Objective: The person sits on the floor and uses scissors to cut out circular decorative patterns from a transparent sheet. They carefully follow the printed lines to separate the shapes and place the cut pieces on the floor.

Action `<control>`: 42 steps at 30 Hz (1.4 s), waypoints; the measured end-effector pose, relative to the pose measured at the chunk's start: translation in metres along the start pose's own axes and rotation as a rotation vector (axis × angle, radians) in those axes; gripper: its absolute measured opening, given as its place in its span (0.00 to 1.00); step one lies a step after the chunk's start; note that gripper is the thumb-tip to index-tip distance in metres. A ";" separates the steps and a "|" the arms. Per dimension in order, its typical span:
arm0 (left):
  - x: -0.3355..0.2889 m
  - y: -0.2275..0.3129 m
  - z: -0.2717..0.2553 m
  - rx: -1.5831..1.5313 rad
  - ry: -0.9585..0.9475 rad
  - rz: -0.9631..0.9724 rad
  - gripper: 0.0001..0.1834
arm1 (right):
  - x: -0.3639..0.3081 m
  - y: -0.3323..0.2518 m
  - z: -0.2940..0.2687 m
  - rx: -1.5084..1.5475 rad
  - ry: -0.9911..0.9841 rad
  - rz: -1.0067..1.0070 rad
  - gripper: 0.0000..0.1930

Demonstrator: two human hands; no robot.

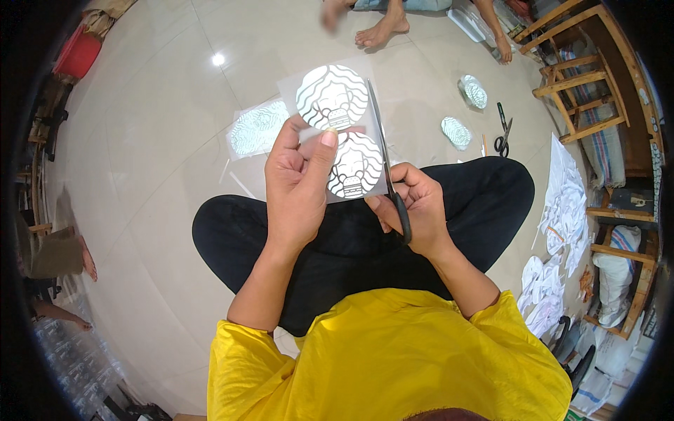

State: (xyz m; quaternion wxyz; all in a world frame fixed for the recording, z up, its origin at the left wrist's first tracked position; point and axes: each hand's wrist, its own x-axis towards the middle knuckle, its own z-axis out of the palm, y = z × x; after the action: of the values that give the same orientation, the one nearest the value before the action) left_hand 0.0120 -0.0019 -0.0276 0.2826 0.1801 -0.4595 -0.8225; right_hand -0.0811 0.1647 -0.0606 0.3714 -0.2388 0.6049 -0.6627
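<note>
My left hand (298, 186) pinches a translucent sheet (288, 85) between thumb and fingers, the thumb on its front. Two round silver-white designs (331, 97) with wavy line patterns sit on the sheet, one above the other. In my right hand (419, 203) is a pair of black-handled scissors (399, 207), fingers closed round the handles. Their long blades run upward along the sheet's right edge, close beside both circles. Whether the blades are parted is hard to tell. Just beyond my left hand, on the floor, lies a stack of similar printed sheets (256, 130).
Rounded cut pieces (456, 133) lie ahead to the right, near another pair of scissors (501, 144). White paper scraps (565, 203) are heaped by my right knee. Wooden stools (583, 91) stand farther right. Another person's bare foot (382, 31) rests at the far side.
</note>
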 end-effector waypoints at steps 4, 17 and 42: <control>0.000 0.001 0.001 0.005 0.007 -0.018 0.22 | 0.001 -0.002 0.000 -0.001 0.003 -0.025 0.13; -0.004 0.003 0.001 0.036 -0.032 -0.060 0.19 | 0.008 -0.020 0.005 0.004 0.067 0.017 0.13; 0.008 0.008 -0.033 0.381 -0.411 -0.386 0.22 | 0.046 -0.052 -0.021 0.013 0.131 -0.038 0.22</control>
State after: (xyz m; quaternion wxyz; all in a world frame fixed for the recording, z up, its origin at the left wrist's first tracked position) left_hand 0.0270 -0.0319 -0.0381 -0.0155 0.1439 -0.6096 -0.7794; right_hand -0.1358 0.1413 -0.0192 0.3198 -0.2037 0.6190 -0.6877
